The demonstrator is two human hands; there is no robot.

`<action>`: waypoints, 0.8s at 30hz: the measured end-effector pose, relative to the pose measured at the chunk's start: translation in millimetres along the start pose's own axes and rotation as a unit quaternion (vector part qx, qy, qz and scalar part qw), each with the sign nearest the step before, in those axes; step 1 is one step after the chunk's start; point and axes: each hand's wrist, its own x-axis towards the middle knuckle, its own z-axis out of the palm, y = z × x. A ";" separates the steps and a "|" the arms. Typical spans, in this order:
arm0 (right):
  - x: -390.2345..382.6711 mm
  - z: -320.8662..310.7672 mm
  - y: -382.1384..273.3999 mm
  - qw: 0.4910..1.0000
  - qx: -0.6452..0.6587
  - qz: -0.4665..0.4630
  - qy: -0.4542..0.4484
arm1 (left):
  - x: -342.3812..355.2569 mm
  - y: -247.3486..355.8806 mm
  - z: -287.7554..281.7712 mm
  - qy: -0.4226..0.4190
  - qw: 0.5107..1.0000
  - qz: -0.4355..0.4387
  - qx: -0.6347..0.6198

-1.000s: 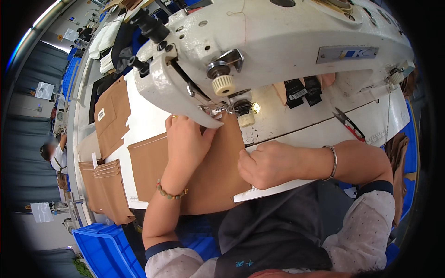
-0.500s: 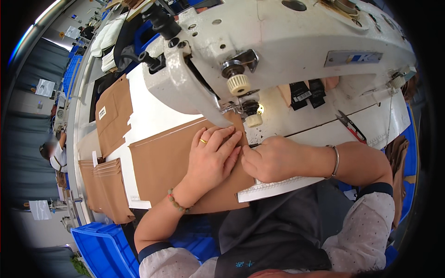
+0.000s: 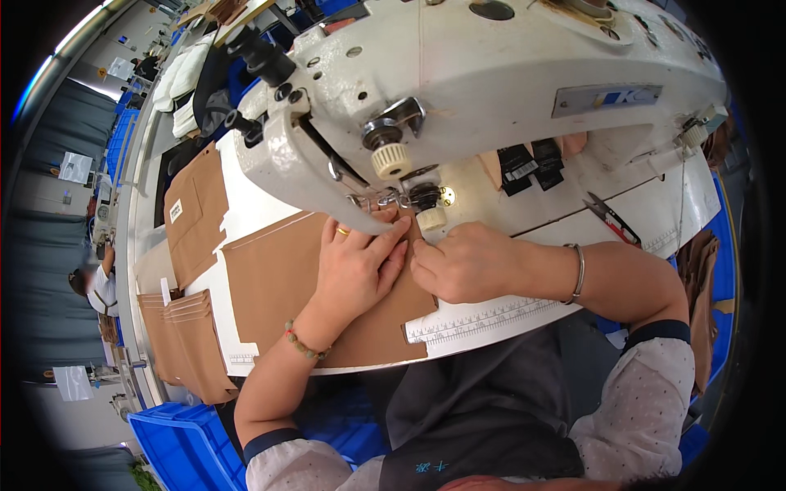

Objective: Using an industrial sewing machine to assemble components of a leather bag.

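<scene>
brown cloth (image 3: 274, 286) lies on the worktop (image 3: 532, 204), its far end under the machine's (image 3: 508, 65) head. in front of the machine, the left hand (image 3: 356, 266) rests on the cloth, grip apart; the right hand's (image 3: 465, 263) grip is clamped on the cloth's edge. snips (image 3: 614, 219) lie before the machine.

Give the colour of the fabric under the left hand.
The fabric is brown, best seen in the head view.

Left hand (image 3: 356, 270) is palm-down around mid-frame, fingers (image 3: 390, 237) pointing up and right. Right hand (image 3: 463, 263) is kinda curled, just right of center.
</scene>
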 end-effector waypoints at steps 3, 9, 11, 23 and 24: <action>-0.7 1.9 0.2 1.000 -0.004 0.004 0.007 | 9.3 13.3 -14.1 -0.029 0.999 -0.013 0.039; 1.7 -35.5 -9.9 0.997 -0.022 0.011 -0.069 | 11.2 35.0 -18.3 -0.112 0.985 -0.129 0.007; -0.2 -69.9 -12.5 0.988 -0.099 0.100 -0.061 | 7.9 31.6 -18.1 -0.076 0.988 -0.131 -0.012; -59.3 -89.6 42.1 0.946 -0.216 0.243 0.005 | 6.9 28.4 -39.7 -0.108 0.975 -0.136 -0.139; -54.6 -92.9 38.2 0.950 -0.198 0.243 -0.003 | 4.1 24.7 -39.4 -0.130 0.943 -0.179 -0.249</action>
